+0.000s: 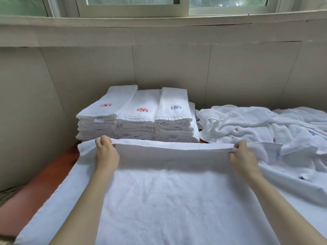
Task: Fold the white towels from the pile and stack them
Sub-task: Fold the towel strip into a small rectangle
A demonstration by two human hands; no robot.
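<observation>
Nearest me, the towel (177, 206) I am folding lies spread flat on the reddish surface (44, 183). Its long side runs left to right, so I can take the far edge with both arms at once, and my forearms reach out over the cloth.

My left hand (106, 152) grips that far edge close to the left corner, fingers curled round the fabric. My right hand (242, 156) pinches the same edge towards the right end, fingers bunched on a small ridge of cloth. The edge is lifted just off the rest of the towel and drawn taut between the two grips. I judge that the wide, even hold keeps the middle from sagging and the fold line straight.

Just beyond the lifted edge stand the folded stacks (138, 121), three side by side against the wall (168, 68). Each is topped with an embroidered flower, two red and one blue. They sit near, so a finished towel needs only a short carry.

To their right sprawls the unfolded pile (256, 124), crumpled and running up against my towel's right end, within easy reach for the next one. Plenty is left in it, by my reckoning. Farthest off, a window (132, 4) runs above the wall.
</observation>
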